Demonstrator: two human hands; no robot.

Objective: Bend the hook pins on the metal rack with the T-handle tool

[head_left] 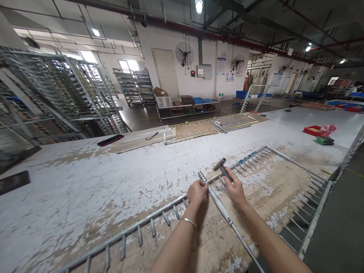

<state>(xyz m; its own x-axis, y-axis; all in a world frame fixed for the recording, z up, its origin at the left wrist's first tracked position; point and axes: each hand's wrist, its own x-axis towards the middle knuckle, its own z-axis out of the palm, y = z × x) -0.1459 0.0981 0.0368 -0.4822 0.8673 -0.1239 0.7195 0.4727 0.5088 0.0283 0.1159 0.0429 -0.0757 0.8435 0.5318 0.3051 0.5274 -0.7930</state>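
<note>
My left hand (196, 191) is closed in a pinch at the upper end of a long grey metal rod (220, 206) that runs diagonally towards me. In my right hand (234, 188) is the handle of a small metal hammer (221, 165), fingers wrapped round it, with the head raised just above the rail. Both hands are over a long metal rack frame (159, 214) with several short pegs, lying flat on the worn white table (99, 189).
A second frame (204, 128) lies at the table's far side, beside a wrench (151, 135) and a dark phone (110, 140). A red tray (315, 131) and a green object (324, 140) sit far right. Wire racks (57, 98) stand at left. The table edge drops off at right.
</note>
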